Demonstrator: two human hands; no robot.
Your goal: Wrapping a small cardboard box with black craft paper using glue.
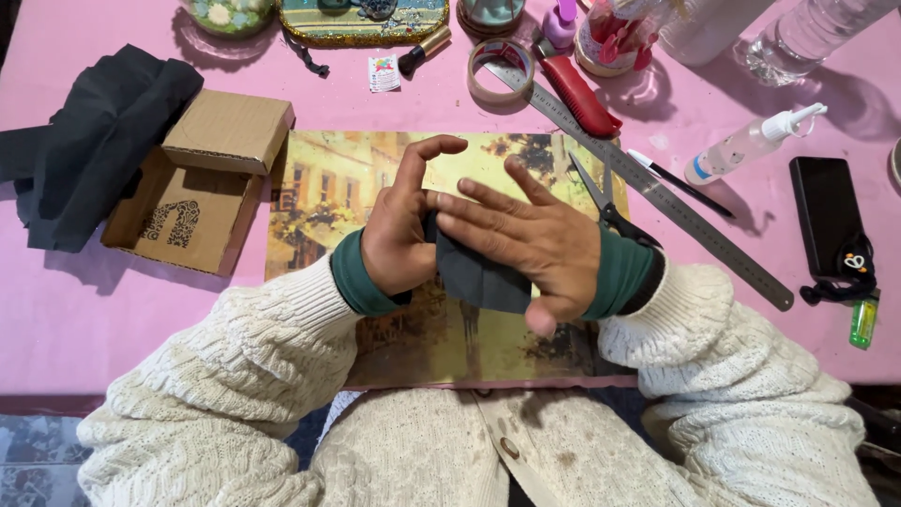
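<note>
Both hands meet above the middle of the table (pixel 75 310), which is covered in pink. The left hand (pixel 399 230) and the right hand (pixel 526 249) press a small piece of dark grey fabric (pixel 474 277) between them. The left hand is closed around one end of it with the forefinger lifted and curled. The right hand lies flat across the other end with its fingers spread, so the fabric is clamped between palm and fingers rather than pinched at a tip. The fabric hangs just above a picture mat (pixel 375 188) showing an old street scene.

The piece looks already cut to size and folded or bunched (its edges are mostly hidden by the hands, so its exact shape cannot be told). Nothing appears glued or fastened to it yet, and it is not joined to the open cardboard box (pixel 202 178) lying to the left of the mat.

A larger heap of black cloth (pixel 94 141) sits beyond the box at the table's left edge. Scissors (pixel 605 202) rest on the mat just beside the right wrist, with a long metal ruler (pixel 657 188) slanting past them. A roll of tape (pixel 500 70), a red utility knife (pixel 580 94), a small spray bottle (pixel 751 143) and a black phone (pixel 826 214) lie further off.
</note>
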